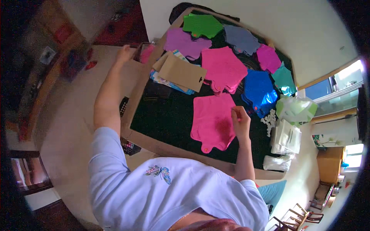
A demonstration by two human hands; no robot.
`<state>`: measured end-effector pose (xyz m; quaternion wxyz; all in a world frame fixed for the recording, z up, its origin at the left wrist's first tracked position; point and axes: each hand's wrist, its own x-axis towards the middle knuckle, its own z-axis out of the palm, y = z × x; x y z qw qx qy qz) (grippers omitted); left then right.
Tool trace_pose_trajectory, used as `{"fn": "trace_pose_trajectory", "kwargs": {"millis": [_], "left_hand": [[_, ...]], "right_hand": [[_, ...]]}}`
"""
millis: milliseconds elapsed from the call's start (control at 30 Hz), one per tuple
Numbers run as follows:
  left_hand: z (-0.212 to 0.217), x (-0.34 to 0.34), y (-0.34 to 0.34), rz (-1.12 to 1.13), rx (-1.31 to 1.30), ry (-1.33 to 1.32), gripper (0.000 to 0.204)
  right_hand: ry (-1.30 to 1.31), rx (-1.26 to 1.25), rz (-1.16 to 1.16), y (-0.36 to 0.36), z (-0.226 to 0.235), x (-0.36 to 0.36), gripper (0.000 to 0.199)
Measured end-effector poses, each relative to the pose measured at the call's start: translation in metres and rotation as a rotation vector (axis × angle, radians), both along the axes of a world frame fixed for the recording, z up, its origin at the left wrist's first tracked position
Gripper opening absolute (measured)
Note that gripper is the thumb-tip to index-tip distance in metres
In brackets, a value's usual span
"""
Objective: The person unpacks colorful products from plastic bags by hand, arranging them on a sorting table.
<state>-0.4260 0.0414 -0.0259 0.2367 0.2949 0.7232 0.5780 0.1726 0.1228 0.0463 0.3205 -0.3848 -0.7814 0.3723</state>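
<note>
A single pink scallop-edged sheet (210,117), thin and soft-looking, lies flat on the dark table top near me. Over its right edge is my right hand (241,120), thumb and fingertips pinched together. A dark shadow falls on the sheet beside that hand; whatever the pinch holds is too small to make out. My left arm stretches far out past the table's left edge. At its end, my left hand (124,54) is beside a small box (138,54) with something pink in it; its fingers are too small and blurred to read. Just beyond the single sheet lies a pink stack (223,69).
Brown cards (183,73) rest on printed ones at the table's left. Around the far side are green (202,25), purple (187,44), grey (241,39), magenta (268,58), teal (284,80) and blue (259,90) stacks. Clear plastic bags (286,136) lie at the right.
</note>
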Motion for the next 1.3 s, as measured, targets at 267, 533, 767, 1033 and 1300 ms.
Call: {"fn": "trace_pose_trajectory", "kwargs": {"millis": [267, 533, 767, 1033, 1300], "left_hand": [[0.074, 0.149, 0.028, -0.056, 0.098, 1.181, 0.015], [0.034, 0.396, -0.035, -1.026, 0.198, 1.173, 0.041], [0.038, 0.379, 0.018, -0.725, 0.195, 1.122, 0.037], [0.034, 0.35, 0.089, -0.503, 0.167, 1.307, 0.028], [0.043, 0.352, 0.1, -0.626, 0.191, 1.17, 0.034]], "right_hand": [[-0.158, 0.274, -0.027, 0.013, -0.006, 0.003, 0.011], [-0.45, 0.437, 0.101, 0.016, -0.02, 0.01, 0.032], [-0.285, 0.226, 0.028, 0.053, 0.0, -0.014, 0.029], [-0.24, 0.446, 0.118, 0.08, -0.005, -0.06, 0.036], [-0.23, 0.578, 0.29, 0.095, -0.011, -0.076, 0.015]]}}
